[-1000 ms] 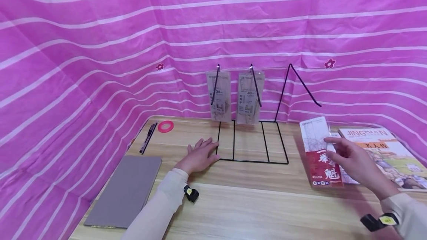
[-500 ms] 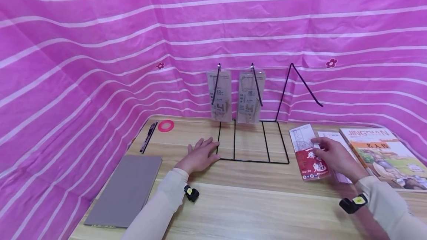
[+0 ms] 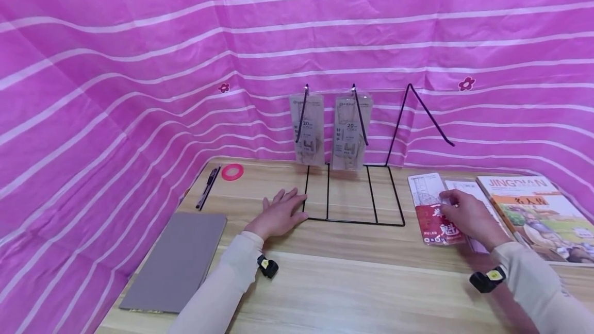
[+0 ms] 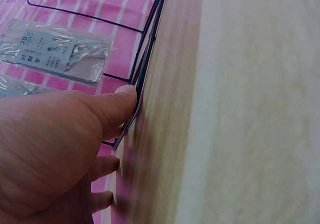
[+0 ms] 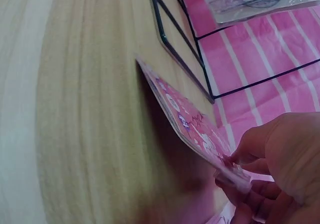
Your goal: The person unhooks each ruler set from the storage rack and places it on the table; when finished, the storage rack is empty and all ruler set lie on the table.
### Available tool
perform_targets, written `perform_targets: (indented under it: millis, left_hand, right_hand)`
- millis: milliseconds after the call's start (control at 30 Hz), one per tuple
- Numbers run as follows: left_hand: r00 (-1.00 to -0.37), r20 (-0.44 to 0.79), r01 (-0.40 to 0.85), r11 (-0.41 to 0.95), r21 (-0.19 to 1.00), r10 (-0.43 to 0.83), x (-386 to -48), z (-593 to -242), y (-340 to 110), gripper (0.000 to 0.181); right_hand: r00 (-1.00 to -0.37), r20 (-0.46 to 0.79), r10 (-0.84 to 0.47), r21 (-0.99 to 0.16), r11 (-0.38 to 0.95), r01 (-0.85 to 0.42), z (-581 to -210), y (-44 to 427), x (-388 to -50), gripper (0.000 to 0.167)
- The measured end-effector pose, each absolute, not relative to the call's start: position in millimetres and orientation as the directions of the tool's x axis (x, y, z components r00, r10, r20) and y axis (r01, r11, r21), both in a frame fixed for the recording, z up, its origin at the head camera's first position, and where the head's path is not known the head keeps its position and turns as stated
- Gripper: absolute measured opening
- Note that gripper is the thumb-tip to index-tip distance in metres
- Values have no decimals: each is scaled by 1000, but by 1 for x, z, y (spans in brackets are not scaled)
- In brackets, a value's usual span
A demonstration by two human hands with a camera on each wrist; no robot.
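My right hand [image 3: 471, 218] pinches a ruler-set packet [image 3: 429, 215], white above and red below, at its right edge. In the right wrist view, this packet [image 5: 195, 129] tilts close to the table, with thumb and fingers on either side of its edge. A black wire display rack [image 3: 328, 195] stands at the back middle. Two clear ruler packets [image 3: 308, 130] hang from its left and middle hooks; the right hook carries nothing. My left hand [image 3: 277, 214] rests on the table, fingers spread, at the rack base's front-left corner. Its thumb [image 4: 120, 106] touches the wire.
Another pale packet [image 3: 467, 189] lies partly behind my right hand, beside a magazine [image 3: 547, 215] at the right. On the left are a grey notebook [image 3: 181, 256], a pen [image 3: 208, 188] and a pink tape roll [image 3: 225, 173]. Pink striped cloth [image 3: 153, 66] encloses the table's back and left.
My right hand has carried the red-and-white packet left, away from the magazine, uncovering more of the pale packet; lately it has barely shifted. My left hand stays at the rack.
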State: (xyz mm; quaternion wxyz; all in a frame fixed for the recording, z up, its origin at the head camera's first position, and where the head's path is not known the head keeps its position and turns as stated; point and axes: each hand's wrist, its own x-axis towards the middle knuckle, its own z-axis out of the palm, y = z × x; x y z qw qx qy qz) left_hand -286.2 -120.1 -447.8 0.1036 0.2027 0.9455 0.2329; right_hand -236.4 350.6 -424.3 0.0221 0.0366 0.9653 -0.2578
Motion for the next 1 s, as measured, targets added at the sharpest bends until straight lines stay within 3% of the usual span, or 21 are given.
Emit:
perform_targets:
  millis: [600,1000]
  left_hand:
    - [-897,-94,341,811,475,432,-286,-450,-120,60]
    - [-894,-101,339,805,486,437,-287,-450,-121,62]
  right_hand:
    - [-988,-28,152,-362,920,152,-435,344,-231,55]
    - [-981,45,191,-392,906,159,-436,324,-213,55]
